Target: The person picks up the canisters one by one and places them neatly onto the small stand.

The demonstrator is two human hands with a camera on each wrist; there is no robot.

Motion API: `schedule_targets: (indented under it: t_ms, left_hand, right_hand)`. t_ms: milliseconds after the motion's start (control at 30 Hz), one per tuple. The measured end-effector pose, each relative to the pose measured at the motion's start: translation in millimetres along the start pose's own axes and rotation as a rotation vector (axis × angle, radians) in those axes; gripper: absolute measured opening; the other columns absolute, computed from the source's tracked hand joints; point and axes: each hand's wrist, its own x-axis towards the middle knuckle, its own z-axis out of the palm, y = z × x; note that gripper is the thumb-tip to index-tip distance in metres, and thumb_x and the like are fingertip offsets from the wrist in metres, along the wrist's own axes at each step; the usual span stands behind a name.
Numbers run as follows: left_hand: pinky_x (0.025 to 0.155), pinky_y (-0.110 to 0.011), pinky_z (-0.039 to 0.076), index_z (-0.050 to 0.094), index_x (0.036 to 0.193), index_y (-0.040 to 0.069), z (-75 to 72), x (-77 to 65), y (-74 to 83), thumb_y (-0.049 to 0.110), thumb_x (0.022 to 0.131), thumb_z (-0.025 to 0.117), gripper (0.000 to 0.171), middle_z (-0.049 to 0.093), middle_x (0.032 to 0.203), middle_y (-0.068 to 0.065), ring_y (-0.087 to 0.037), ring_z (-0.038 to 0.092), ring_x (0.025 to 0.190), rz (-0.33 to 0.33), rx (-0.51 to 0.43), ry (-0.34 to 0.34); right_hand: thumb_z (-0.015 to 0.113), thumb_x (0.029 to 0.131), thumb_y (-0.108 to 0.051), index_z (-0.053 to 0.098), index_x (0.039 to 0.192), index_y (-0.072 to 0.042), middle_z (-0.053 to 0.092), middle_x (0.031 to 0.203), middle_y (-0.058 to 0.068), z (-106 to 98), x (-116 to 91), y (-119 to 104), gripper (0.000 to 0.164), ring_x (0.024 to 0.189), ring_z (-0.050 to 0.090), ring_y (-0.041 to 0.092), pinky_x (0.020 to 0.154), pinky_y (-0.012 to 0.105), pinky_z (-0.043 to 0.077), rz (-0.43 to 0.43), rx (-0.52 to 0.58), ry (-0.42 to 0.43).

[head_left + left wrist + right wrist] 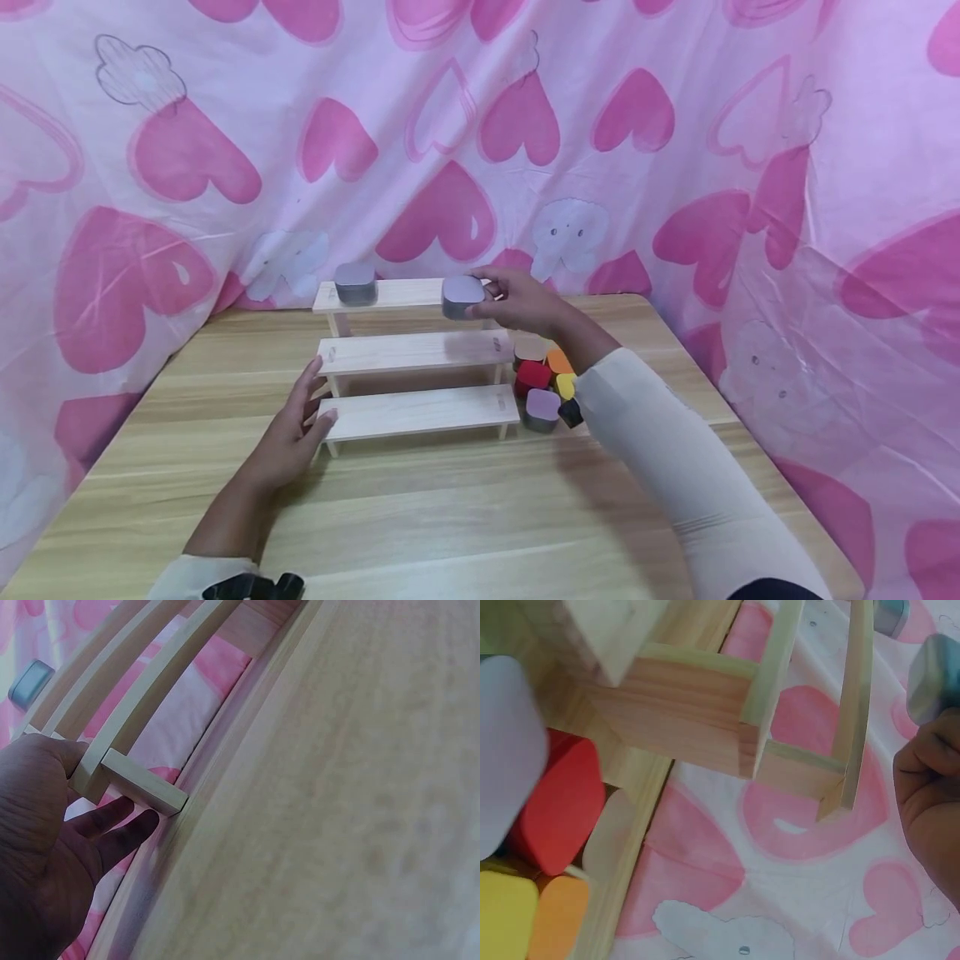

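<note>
One grey block (pixel 461 293) sits pinched between the thumb and bent fingers of the right hand (pixel 525 302), which is parted only as wide as the block. With twelve o'clock pointing away from the person, the block lies at nine o'clock from that hand; it is squat and rounded at the corners, and no long axis stands out. It is near the three o'clock end of the top board (pixel 408 293), whose long axis runs nearly from nine to three. The gap between block and board seems to matter most: the right wrist view shows them apart, though I cannot tell whether the block is squarely above the board or slightly in front of it. The right hand is clearly the nearer to this board.

At nine o'clock from the held block, a second grey block (pixel 356 284) rests on the board. Toward six o'clock from the right hand, a red block (pixel 532 377), orange block (pixel 558 361), yellow block (pixel 566 386) and lilac-topped block (pixel 542 404) cluster on the desk (pixel 450 517).

At eight o'clock from the right hand, the left hand (pixel 285 442) is spread, fingers loosely bent, at the nine o'clock end of the bottom board (pixel 420 412), thumb seemingly touching it. It carries nothing.
</note>
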Motion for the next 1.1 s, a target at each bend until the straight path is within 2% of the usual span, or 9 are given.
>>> schedule_targets:
  t_ms: [100, 333, 433, 667, 767, 833, 967, 1100]
  left_hand:
    - [0.118, -0.070, 0.038, -0.004, 0.176, 0.038, -0.9, 0.1, 0.2, 0.015, 0.114, 0.057, 0.090, 0.032, 0.172, -0.031, -0.061, 0.041, 0.155, -0.011, -0.006, -0.004]
    - [0.119, -0.072, 0.036, -0.005, 0.176, 0.041, -0.4, 1.5, 3.2, 0.016, 0.114, 0.058, 0.091, 0.031, 0.173, -0.031, -0.062, 0.038, 0.156, -0.032, 0.001, -0.011]
    - [0.120, -0.072, 0.036, -0.005, 0.175, 0.042, -1.0, 1.7, 4.1, 0.017, 0.114, 0.058, 0.092, 0.030, 0.174, -0.031, -0.062, 0.038, 0.156, -0.041, 0.006, -0.013]
    - [0.119, -0.072, 0.037, -0.005, 0.176, 0.039, 1.0, 1.7, 1.9, 0.014, 0.114, 0.057, 0.091, 0.031, 0.173, -0.031, -0.062, 0.040, 0.155, -0.028, 0.004, -0.002]
    - [0.119, -0.071, 0.037, -0.005, 0.176, 0.038, 2.1, 2.1, 1.6, 0.015, 0.114, 0.056, 0.090, 0.032, 0.172, -0.032, -0.061, 0.040, 0.155, -0.018, 0.001, -0.005]
    - [0.119, -0.071, 0.037, -0.005, 0.176, 0.038, 1.6, 2.1, 2.2, 0.015, 0.115, 0.056, 0.090, 0.031, 0.172, -0.032, -0.061, 0.040, 0.155, -0.020, 0.004, -0.008]
    - [0.119, -0.072, 0.037, -0.006, 0.176, 0.040, -0.5, 1.8, 3.1, 0.015, 0.115, 0.056, 0.090, 0.030, 0.173, -0.032, -0.062, 0.039, 0.155, -0.031, 0.020, -0.003]
    - [0.118, -0.072, 0.038, -0.005, 0.177, 0.037, 0.5, 2.1, 1.6, 0.013, 0.115, 0.055, 0.090, 0.032, 0.172, -0.033, -0.062, 0.041, 0.154, -0.011, 0.020, -0.002]
  right_hand:
    - [0.078, 0.099, -0.020, 0.054, 0.162, -0.019, 0.064, 0.122, 0.014, 2.9, 10.6, -5.6, 0.067, 0.086, 0.055, 0.023, 0.062, 0.025, 0.048, -0.009, 0.012, -0.037]
    - [0.076, 0.101, -0.025, 0.051, 0.163, -0.020, 0.063, 0.134, 0.013, 4.7, 29.9, -13.0, 0.067, 0.107, 0.059, 0.029, 0.073, 0.033, 0.054, 0.022, -0.001, -0.064]
    - [0.075, 0.101, -0.026, 0.053, 0.161, -0.019, 0.064, 0.133, 0.012, 5.7, 39.4, -14.0, 0.064, 0.107, 0.060, 0.031, 0.074, 0.032, 0.055, 0.026, -0.028, -0.078]
    - [0.070, 0.105, -0.023, 0.058, 0.152, -0.016, 0.066, 0.120, 0.012, 10.9, 54.4, -23.6, 0.049, 0.087, 0.054, 0.020, 0.065, 0.026, 0.046, 0.009, -0.033, -0.139]
    - [0.069, 0.106, -0.022, 0.058, 0.150, -0.015, 0.064, 0.111, 0.010, 13.7, 58.5, -26.3, 0.046, 0.075, 0.048, 0.017, 0.061, 0.025, 0.041, 0.022, -0.028, -0.150]
    - [0.069, 0.106, -0.022, 0.057, 0.150, -0.015, 0.063, 0.109, 0.010, 15.8, 61.2, -27.5, 0.046, 0.073, 0.047, 0.015, 0.060, 0.024, 0.041, 0.031, -0.035, -0.146]
    - [0.068, 0.106, -0.020, 0.055, 0.153, -0.012, 0.064, 0.119, 0.012, 20.0, 67.3, -28.3, 0.049, 0.080, 0.052, 0.017, 0.064, 0.024, 0.046, 0.027, -0.043, -0.138]
    - [0.067, 0.106, -0.017, 0.054, 0.156, -0.011, 0.064, 0.128, 0.016, 22.4, 72.3, -29.0, 0.052, 0.088, 0.055, 0.020, 0.066, 0.023, 0.048, 0.027, -0.055, -0.138]
